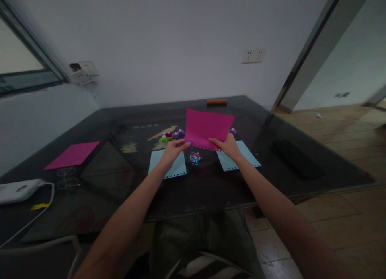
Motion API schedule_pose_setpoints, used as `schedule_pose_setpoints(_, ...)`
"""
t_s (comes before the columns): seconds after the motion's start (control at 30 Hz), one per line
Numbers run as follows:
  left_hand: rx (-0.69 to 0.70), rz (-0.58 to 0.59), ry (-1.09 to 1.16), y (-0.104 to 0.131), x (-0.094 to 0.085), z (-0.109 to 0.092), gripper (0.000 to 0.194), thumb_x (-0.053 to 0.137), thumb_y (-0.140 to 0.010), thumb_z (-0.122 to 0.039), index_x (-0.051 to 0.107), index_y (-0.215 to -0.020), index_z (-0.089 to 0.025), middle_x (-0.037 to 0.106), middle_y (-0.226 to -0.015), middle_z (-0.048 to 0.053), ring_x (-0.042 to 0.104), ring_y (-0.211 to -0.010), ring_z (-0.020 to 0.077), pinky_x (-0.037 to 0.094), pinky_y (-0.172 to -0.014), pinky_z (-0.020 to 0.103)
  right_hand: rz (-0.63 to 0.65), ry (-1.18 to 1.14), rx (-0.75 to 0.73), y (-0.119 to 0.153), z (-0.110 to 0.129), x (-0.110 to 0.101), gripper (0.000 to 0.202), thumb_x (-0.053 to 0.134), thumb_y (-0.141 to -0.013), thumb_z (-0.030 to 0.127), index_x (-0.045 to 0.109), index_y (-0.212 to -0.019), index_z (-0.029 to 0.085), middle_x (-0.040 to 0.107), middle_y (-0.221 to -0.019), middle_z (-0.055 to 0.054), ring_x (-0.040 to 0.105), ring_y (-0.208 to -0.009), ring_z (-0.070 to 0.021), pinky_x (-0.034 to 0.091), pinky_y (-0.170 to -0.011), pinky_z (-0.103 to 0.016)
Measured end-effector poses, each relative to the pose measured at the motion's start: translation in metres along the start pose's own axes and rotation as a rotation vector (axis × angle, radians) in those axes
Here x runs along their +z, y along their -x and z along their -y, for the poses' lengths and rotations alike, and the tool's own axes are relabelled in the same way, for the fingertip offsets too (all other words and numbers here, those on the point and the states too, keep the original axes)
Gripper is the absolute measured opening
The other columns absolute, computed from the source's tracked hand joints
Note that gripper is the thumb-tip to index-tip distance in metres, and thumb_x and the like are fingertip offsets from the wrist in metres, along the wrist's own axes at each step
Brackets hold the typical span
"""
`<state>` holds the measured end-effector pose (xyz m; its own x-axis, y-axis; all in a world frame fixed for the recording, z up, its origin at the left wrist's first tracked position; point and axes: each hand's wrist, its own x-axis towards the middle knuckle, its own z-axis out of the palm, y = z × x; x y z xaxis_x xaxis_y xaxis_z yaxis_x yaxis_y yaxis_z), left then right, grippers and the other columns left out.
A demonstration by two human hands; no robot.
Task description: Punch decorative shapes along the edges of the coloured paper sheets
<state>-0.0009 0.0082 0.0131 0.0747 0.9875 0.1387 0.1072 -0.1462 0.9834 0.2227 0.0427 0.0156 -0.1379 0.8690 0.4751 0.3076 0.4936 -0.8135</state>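
The magenta paper sheet (209,126) is held up over the middle of the dark table (205,194), its upper part raised and gently curved, with a row of punched holes along its near edge. It is judged very light and thin, flexible, apt to crease under a hard squeeze, and weakest along the perforated strip, where a sharp tug could tear it. The sound place to hold is the unpunched area just above that row, flat between thumb and fingers. The right hand (228,144) pinches the sheet near its lower right corner, thumb on the facing side. The left hand (174,149) has its fingers closed around a small purple craft punch (189,144) at the lower left corner; whether the punch is pressed down cannot be told. The punch is judged light, hard and compact, best steadied by its sides. Below the sheet lies a loose pile of paper cutouts (195,158), judged easily scattered. A pale blue sheet (180,166), also perforated, lies to the left of the pile, and a second blue sheet (226,162) to the right. Beyond the left hand stand further punches, including a green punch (163,138).
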Motion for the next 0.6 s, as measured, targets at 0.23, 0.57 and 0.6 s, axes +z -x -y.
schedule_pose_setpoints(0.23, 0.008, -0.010, 0.006, -0.0011, 0.0011, 0.0022, 0.033, 0.066, -0.069, -0.038, 0.069, -0.092, -0.014, 0.070, -0.096, 0.009, 0.061, -0.089, 0.0223, 0.045, -0.082, 0.036, -0.002, 0.008, 0.004, -0.0002, 0.0024, -0.0005, 0.034, 0.069, -0.067, 0.034, 0.069, -0.095, 0.015, 0.070, -0.096, -0.010, 0.064, -0.092, -0.0275, 0.049, -0.087, -0.041)
schedule_pose_setpoints(0.57, 0.031, -0.045, -0.005, 0.0001, 0.0058, 0.0032, 0.029, 0.066, -0.070, -0.038, 0.070, -0.089, -0.015, 0.071, -0.092, 0.008, 0.062, -0.088, 0.0219, 0.044, -0.085, 0.036, 0.013, -0.032, 0.008, -0.0008, -0.0014, -0.0018, 0.036, 0.069, -0.067, 0.037, 0.067, -0.096, 0.016, 0.069, -0.098, -0.010, 0.064, -0.091, -0.0270, 0.049, -0.087, -0.043)
schedule_pose_setpoints(0.6, 0.032, -0.046, 0.000, 0.0001, 0.0063, 0.0035, 0.030, 0.067, -0.070, -0.038, 0.070, -0.089, -0.015, 0.071, -0.092, 0.008, 0.062, -0.089, 0.0220, 0.044, -0.085, 0.036, 0.012, -0.038, 0.008, -0.0014, -0.0017, -0.0023, 0.037, 0.070, -0.066, 0.038, 0.067, -0.096, 0.017, 0.069, -0.098, -0.010, 0.064, -0.091, -0.0270, 0.049, -0.087, -0.043)
